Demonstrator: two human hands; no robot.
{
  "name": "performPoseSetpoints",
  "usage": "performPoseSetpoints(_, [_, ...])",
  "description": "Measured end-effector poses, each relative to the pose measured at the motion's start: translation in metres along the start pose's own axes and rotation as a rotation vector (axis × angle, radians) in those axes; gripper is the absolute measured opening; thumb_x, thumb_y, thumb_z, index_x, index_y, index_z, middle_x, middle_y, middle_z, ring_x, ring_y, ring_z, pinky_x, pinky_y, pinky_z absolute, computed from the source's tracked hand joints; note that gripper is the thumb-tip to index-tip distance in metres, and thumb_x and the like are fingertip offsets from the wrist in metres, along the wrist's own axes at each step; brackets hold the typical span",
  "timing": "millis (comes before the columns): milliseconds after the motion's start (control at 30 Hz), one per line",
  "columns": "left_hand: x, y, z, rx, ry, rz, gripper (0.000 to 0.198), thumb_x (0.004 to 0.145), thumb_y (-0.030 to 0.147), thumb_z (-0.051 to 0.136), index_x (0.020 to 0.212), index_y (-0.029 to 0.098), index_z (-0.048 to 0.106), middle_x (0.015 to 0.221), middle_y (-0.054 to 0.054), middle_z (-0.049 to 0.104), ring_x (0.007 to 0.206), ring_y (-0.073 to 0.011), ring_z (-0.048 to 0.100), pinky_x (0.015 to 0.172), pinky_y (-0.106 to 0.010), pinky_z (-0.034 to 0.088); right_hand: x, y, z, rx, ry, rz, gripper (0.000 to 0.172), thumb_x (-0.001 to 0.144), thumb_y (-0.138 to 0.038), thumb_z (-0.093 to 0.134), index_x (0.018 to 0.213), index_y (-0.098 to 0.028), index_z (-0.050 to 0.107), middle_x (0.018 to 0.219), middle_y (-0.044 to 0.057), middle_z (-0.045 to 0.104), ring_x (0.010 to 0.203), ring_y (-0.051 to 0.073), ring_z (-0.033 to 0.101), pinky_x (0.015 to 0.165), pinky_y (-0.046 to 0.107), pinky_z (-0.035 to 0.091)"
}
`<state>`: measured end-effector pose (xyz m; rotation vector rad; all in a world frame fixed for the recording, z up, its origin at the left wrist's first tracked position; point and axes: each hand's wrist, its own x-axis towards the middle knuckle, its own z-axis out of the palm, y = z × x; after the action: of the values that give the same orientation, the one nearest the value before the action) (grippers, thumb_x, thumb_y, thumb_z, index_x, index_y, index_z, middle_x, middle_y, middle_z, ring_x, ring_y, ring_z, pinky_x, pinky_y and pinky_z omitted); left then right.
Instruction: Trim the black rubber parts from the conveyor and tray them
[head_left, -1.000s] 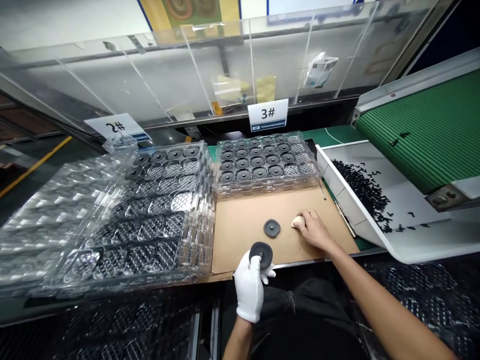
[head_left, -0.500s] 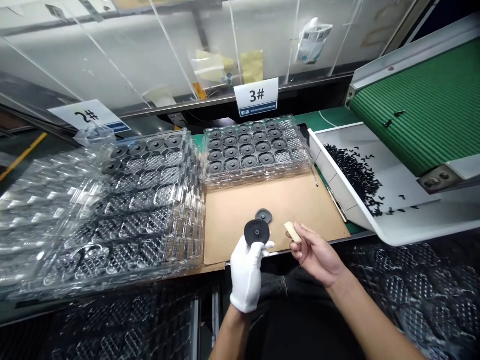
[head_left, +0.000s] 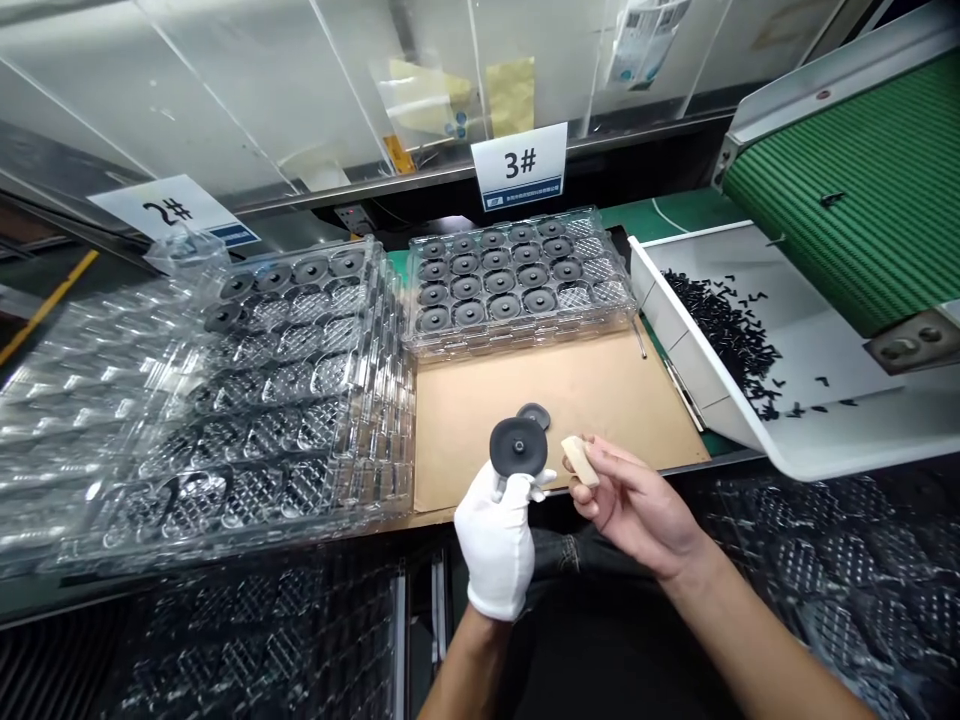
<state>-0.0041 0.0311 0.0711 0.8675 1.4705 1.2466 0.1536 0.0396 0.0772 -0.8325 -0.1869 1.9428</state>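
Cardboard work surface: dark disc and pale block held apart

Stacked clear trays bound the cardboard on the left, a part-filled tray on the far side, a white bin on the right. The gloved left hand pinches the dark disc by its near edge, raised above the cardboard; the bare right hand pinches the pale block between thumb and fingers, just beside it. The step in hand seems to be readying block and disc for contact; the next move would call for a steady left grip and a short leftward reach. A second disc lies behind, partly hidden. Bare cardboard opens beyond both hands, but the near edge runs close by them
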Motion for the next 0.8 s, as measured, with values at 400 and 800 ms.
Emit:
performPoseSetpoints(400, [0.001, -0.008, 0.001, -0.026, 0.081, 0.068, 0.025, 0.089, 0.037, 0.07, 0.105, 0.019, 0.074, 0.105, -0.005, 0.079, 0.098, -0.0225, 0.073, 0.09, -0.03, 0.058, -0.01, 0.02, 0.017, -1.44, 0.037, -1.061, 0.028, 0.097, -0.013, 0.063, 0.123, -0.023, 0.066, 0.108, 0.009, 0.072, 0.1, 0.022, 0.067, 0.091, 0.039, 0.058])
performPoseSetpoints(800, [-0.006, -0.008, 0.006, -0.046, 0.126, 0.056, 0.018, 0.091, 0.031, 0.069, 0.104, 0.021, 0.073, 0.1, -0.002, 0.077, 0.095, -0.0193, 0.071, 0.089, -0.027, 0.057, -0.01, 0.015, 0.014, -1.592, 0.06, -1.232, 0.036, 0.093, -0.004, 0.065, 0.127, -0.016, 0.062, 0.106, 0.012, 0.069, 0.097, 0.023, 0.065, 0.089, 0.038, 0.057])
